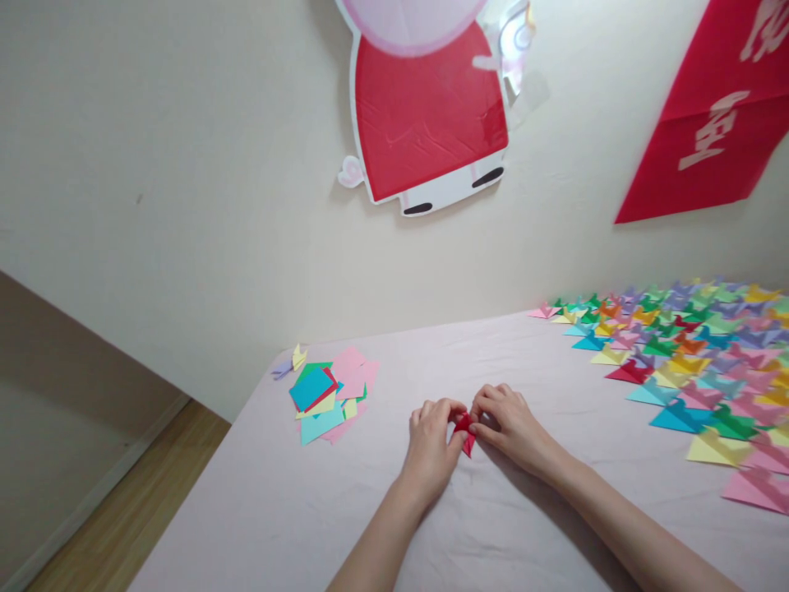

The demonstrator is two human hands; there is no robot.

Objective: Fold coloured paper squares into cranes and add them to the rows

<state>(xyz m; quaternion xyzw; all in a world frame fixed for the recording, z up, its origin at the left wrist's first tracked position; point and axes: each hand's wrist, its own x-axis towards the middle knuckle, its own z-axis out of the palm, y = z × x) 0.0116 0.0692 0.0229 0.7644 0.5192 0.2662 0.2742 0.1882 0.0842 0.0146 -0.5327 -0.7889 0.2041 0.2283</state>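
Note:
A small red folded paper (pixel 466 431) lies between my two hands on the pale pink table cover (pixel 259 501). My left hand (pixel 431 448) pinches its left side with curled fingers. My right hand (pixel 506 423) grips its right side, fingers bent over the paper. Most of the paper is hidden under my fingers; only a red tip shows below them.
A loose pile of flat coloured paper squares (pixel 326 395) lies to the left, with two small folded pieces (pixel 291 363) beside it. Several rows of folded coloured paper figures (pixel 696 362) cover the right side. The table's left edge drops to a wooden floor (pixel 129 510).

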